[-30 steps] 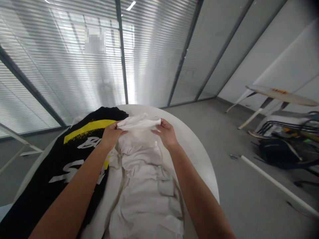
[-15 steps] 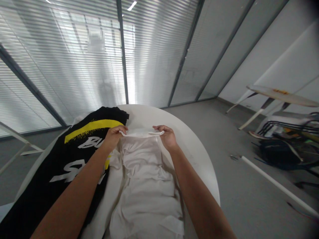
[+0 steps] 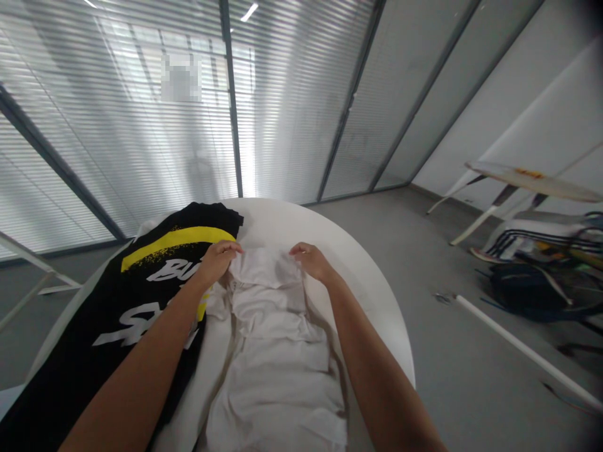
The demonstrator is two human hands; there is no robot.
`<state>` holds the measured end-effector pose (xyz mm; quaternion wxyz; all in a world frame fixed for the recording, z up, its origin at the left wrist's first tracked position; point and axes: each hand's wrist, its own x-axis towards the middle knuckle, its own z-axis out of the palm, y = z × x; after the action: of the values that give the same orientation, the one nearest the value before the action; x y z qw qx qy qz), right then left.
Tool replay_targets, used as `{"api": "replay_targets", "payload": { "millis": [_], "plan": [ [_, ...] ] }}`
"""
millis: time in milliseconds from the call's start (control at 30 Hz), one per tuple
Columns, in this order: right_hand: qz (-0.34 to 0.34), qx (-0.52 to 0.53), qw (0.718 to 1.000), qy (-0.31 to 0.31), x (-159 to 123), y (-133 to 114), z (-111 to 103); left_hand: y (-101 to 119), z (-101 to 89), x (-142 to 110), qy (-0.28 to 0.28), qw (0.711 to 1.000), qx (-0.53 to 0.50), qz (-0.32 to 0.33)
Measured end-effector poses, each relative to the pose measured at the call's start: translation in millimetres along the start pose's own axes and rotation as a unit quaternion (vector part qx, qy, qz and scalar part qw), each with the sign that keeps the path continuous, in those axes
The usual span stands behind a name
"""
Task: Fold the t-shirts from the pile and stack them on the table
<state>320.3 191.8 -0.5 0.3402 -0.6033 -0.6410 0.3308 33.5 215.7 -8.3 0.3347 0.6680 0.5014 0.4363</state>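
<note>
— What's on the round white table?

— A white garment, its long axis running toward the far rim, beside a black printed T-shirt.

— And the grip?

— The left hand and right hand rest at its folded top edge; I can't tell if either pinches.

We see creased white cloth on a smooth matt table, beside black cloth with printed lettering.

Left arm and right arm stretch forward, palms down! Left hand curls over; right hand lies flatter, fingers pointing inward.
</note>
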Motion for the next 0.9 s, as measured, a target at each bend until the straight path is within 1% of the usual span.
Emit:
{"api": "replay_targets", "payload": {
  "millis": [67, 167, 267, 367, 400, 467, 533, 633, 700, 733, 800, 900],
  "plan": [
    [-0.006, -0.073, 0.997, 0.003, -2, -1, 4, -2, 3.3, 1, 0.012, 0.999, 0.033, -0.033],
    [-0.020, -0.134, 0.990, -0.038, -5, -2, 9, -7, 5.9, 2, 0.009, 0.998, 0.047, -0.044],
    [-0.023, -0.151, 0.986, -0.070, -7, -5, 8, -9, 5.1, 1, 0.018, 0.999, 0.028, -0.031],
    [0.010, -0.136, 0.986, -0.098, -8, -7, 4, -9, 3.2, 1, 0.012, 0.999, 0.011, -0.050],
    [0.018, -0.136, 0.985, -0.108, -8, -8, 2, -7, 3.2, 1, 0.002, 0.998, 0.026, -0.057],
    [0.021, -0.164, 0.979, -0.120, -8, -9, 0, -3, 4.7, 0, -0.016, 0.994, 0.094, -0.058],
    [0.015, -0.212, 0.971, -0.109, -7, -9, 1, 3, 8.4, -3, -0.019, 0.980, 0.191, -0.052],
    [0.014, -0.256, 0.965, -0.059, -7, -10, 8, 10, 15.1, -8, 0.005, 0.942, 0.324, -0.087],
    [0.006, -0.266, 0.964, -0.031, -10, -14, 15, 12, 18.2, -11, -0.005, 0.920, 0.376, -0.110],
    [0.000, -0.272, 0.962, -0.028, -12, -16, 18, 12, 19.0, -13, -0.015, 0.915, 0.388, -0.112],
    [0.002, -0.292, 0.956, -0.039, -16, -21, 25, 11, 18.8, -13, -0.026, 0.915, 0.388, -0.108],
    [0.038, -0.321, 0.945, -0.050, -21, -26, 34, 10, 14.9, -10, -0.021, 0.938, 0.331, -0.102]
  ]
}}
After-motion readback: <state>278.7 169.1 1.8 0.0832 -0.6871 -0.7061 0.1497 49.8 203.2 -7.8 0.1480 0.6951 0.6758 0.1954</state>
